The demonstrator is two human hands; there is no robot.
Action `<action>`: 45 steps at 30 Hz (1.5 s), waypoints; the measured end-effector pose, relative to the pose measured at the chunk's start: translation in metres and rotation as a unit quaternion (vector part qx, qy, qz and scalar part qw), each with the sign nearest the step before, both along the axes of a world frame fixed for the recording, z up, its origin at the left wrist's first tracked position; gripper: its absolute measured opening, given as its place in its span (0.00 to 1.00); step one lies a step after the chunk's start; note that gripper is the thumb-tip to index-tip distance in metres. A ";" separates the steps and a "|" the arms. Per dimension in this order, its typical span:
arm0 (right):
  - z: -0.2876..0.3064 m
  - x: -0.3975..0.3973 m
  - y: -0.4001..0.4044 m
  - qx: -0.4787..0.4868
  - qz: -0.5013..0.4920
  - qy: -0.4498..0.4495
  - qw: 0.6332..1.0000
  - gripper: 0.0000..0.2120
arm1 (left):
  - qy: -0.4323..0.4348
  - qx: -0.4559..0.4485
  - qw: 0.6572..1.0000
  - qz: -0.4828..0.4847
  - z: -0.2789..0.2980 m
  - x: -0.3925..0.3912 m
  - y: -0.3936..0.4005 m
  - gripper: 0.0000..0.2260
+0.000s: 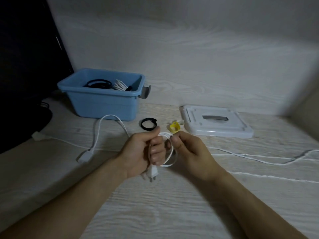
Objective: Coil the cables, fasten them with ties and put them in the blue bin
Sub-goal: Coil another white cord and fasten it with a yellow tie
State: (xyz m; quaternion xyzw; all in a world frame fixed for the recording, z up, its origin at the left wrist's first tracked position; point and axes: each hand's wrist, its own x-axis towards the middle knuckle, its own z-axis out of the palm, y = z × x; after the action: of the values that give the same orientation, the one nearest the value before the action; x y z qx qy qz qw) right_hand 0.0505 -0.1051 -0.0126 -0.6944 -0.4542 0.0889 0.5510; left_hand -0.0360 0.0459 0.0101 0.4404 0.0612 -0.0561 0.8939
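White cable (170, 153) coil pinched by left hand (140, 152) and right hand (187, 150).

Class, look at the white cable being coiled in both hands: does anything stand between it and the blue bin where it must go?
Nothing visible blocks the way. The white cable is held in the left hand and right hand, the blue bin stands open beyond, its lid off to the right. Only a flat black tie lies on the table between.

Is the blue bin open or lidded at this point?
Open. The blue bin has no lid on; coiled black and white cables show inside, and the white lid lies flat on the table to its right.
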 end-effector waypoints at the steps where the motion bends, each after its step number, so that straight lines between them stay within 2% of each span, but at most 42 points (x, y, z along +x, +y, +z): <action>1: -0.002 -0.003 0.002 0.027 0.003 0.081 0.996 0.13 | -0.008 -0.014 1.000 -0.002 0.000 0.000 -0.001 0.17; 4: -0.001 -0.004 0.005 0.093 0.016 0.256 0.962 0.13 | -0.032 -0.034 0.999 -0.028 -0.004 0.001 0.002 0.15; 7: 0.001 -0.001 0.004 0.099 0.068 0.370 0.921 0.23 | -0.049 -0.016 0.998 -0.034 -0.010 0.002 0.006 0.15; 9: 0.001 -0.001 0.004 0.086 0.097 0.402 0.907 0.26 | -0.051 -0.022 0.998 -0.035 -0.013 0.004 0.007 0.13; 11: 0.002 -0.003 0.004 0.092 0.099 0.412 0.901 0.19 | -0.040 -0.044 0.997 -0.047 -0.012 0.004 0.007 0.11; 14: 0.009 -0.010 0.005 0.114 0.109 0.462 0.873 0.09 | 0.013 -0.081 0.996 -0.038 -0.007 0.003 0.007 0.13; 18: 0.014 -0.016 0.009 0.140 0.118 0.555 0.812 0.10 | 0.015 -0.082 0.996 -0.029 0.000 0.002 -0.005 0.13; 20: 0.016 -0.015 0.008 0.146 0.099 0.572 0.802 0.11 | 0.009 -0.098 0.995 -0.031 0.000 0.004 -0.010 0.14; 23: 0.016 -0.012 0.007 0.110 0.061 0.505 0.854 0.10 | 0.011 -0.084 0.996 0.014 -0.002 0.007 -0.013 0.17; 26: 0.008 -0.012 0.009 0.078 0.016 0.367 0.927 0.10 | 0.013 -0.035 0.994 0.098 -0.005 0.006 -0.009 0.19; 28: 0.000 -0.011 0.006 0.008 -0.051 0.135 0.989 0.09 | 0.000 -0.018 0.988 0.151 -0.006 0.005 -0.004 0.18; 29: -0.002 -0.009 0.004 -0.034 -0.084 0.007 0.996 0.10 | -0.008 -0.017 0.985 0.171 -0.005 0.005 0.000 0.18; 30: -0.004 -0.007 0.003 -0.062 -0.108 -0.068 0.990 0.12 | -0.012 -0.020 0.982 0.185 -0.005 0.005 0.003 0.18; 32: -0.002 -0.004 -0.001 -0.067 -0.122 -0.093 0.986 0.14 | -0.008 -0.035 0.980 0.196 -0.004 0.005 0.009 0.19; 36: 0.001 -0.003 -0.004 -0.076 -0.171 -0.107 0.977 0.07 | 0.008 -0.085 0.968 0.236 0.000 0.004 0.014 0.18; 41: 0.004 0.003 -0.008 -0.111 -0.204 -0.119 0.965 0.06 | 0.015 -0.168 0.916 0.364 0.008 0.003 0.038 0.20; 45: 0.003 0.001 -0.007 -0.104 -0.178 -0.121 0.971 0.04 | -0.002 -0.229 0.891 0.393 0.008 0.001 0.049 0.19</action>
State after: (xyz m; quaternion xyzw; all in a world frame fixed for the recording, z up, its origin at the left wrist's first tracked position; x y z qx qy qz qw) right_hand 0.0514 -0.1122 -0.0091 -0.8230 -0.3748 -0.0486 0.4241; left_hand -0.0345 0.0951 0.0186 0.1638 0.2135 0.2883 0.9189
